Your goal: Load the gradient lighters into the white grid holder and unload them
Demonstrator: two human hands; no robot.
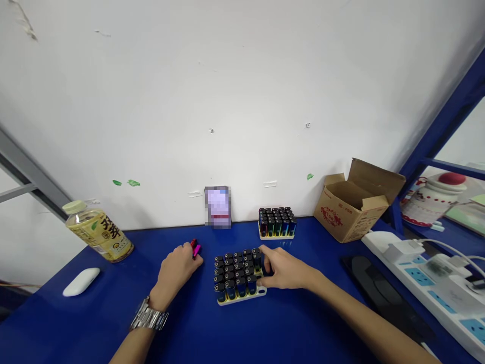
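Observation:
On the blue table stands a yellow tray of several black-capped lighters (235, 277), right in front of me. My right hand (285, 268) rests against the tray's right side, its fingers curled onto the lighters at that edge. My left hand (177, 268) lies to the left of the tray, closed around a pink and red lighter (195, 248) that sticks out past the fingers. A metal watch (149, 316) is on my left wrist. A second full tray of lighters (277, 222) stands further back by the wall.
A tea bottle (99, 231) lies tilted at the far left, with a white mouse (81, 282) in front of it. An open cardboard box (354, 201) sits at the back right. A white power strip (428, 275) and a black flat object (382, 298) lie on the right.

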